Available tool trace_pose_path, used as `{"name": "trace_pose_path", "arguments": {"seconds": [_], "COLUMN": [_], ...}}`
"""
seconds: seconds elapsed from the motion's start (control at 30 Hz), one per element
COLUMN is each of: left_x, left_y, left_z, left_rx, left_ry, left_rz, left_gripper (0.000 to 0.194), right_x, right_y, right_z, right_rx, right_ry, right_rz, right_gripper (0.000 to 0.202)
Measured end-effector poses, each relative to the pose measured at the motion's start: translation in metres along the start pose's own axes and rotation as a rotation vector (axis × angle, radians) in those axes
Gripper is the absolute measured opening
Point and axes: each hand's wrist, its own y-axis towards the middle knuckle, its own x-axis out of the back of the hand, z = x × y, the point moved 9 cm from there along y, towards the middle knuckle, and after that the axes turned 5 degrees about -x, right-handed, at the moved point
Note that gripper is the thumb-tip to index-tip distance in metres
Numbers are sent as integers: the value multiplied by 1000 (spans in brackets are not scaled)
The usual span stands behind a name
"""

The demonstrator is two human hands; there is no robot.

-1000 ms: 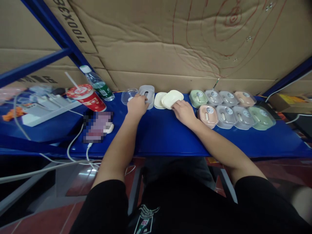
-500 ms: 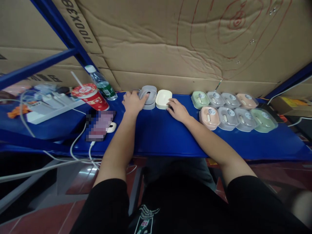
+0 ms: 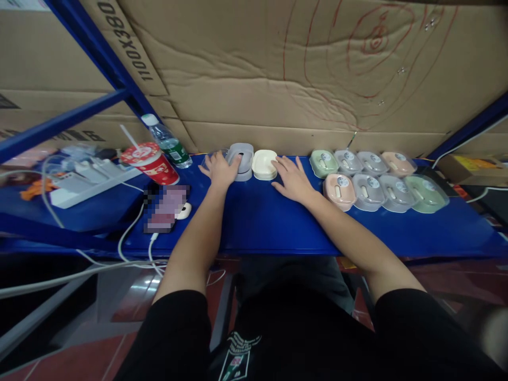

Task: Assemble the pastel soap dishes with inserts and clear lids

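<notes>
Near the back of the blue table, a grey container [image 3: 246,154] stands beside a cream bowl [image 3: 265,162]. My left hand [image 3: 222,170] is open, fingers spread, at the left side of the grey container, its thumb over the container's edge. Under and behind its fingers a clear plastic lid [image 3: 208,160] partly shows. My right hand [image 3: 292,179] is open with spread fingers, the index fingertip at the cream bowl's right edge. Neither hand grips anything. To the right, several lidded boxes in green, grey and pink stand in two rows, among them a pink box [image 3: 344,197].
A red cup with a straw [image 3: 159,168], a water bottle [image 3: 173,148] and a phone [image 3: 166,209] on a cable lie left of my left arm. Farther left is a white power strip [image 3: 75,194]. Cardboard [image 3: 238,95] stands behind the blue table [image 3: 273,227].
The fingers of my right hand have spread and straightened beside the cream bowl. My left hand's fingers have spread a little too. The whole view has shifted slightly.
</notes>
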Motion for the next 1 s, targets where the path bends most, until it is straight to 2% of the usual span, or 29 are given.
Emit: {"name": "trace_pose_path", "arguments": {"seconds": [0.07, 0.17, 0.23, 0.3, 0.37, 0.5, 0.57, 0.67, 0.8, 0.87, 0.93, 1.0], "left_x": [4, 9, 11, 11, 9, -1, -7, -13, -18, -19, -18, -16], "left_y": [-3, -10, -18, -29, -40, -59, -64, -67, -68, -70, -74, -78], "left_z": [-6, -22, -37, -54, -69, -92, -99, -102, -104, -107, -111, -116], "left_rx": [-30, -111, -193, -287, -374, -517, -572, -626, -682, -729, -782, -839], "left_ry": [12, 20, 20, 12, -6, -52, -68, -77, -76, -89, -114, -150], "left_rz": [-43, -83, -89, -86, -71, -15, 14, 46, 85, 105, 122, 153], "left_gripper": [85, 80, 76, 71, 66, 58, 54, 51, 47, 45, 45, 47], "right_x": [25, 53, 60, 54, 44, 32, 33, 34, 24, 21, 22, 26], "right_y": [-11, -34, -48, -59, -60, -52, -52, -51, -53, -54, -53, -51], "right_z": [-7, -33, -53, -63, -57, -7, 10, 4, -6, -6, -3, 0], "right_rx": [-74, -244, -379, -444, -396, -24, 101, 45, -9, -11, -8, 5], "right_ry": [-56, -164, -215, -209, -169, -3, 90, 109, 103, 108, 111, 140], "right_rz": [-3, 58, 143, 247, 299, 239, 185, 149, 251, 271, 259, 216], "right_gripper": [67, 65, 68, 69, 68, 66, 70, 75, 70, 78, 86, 81]}}
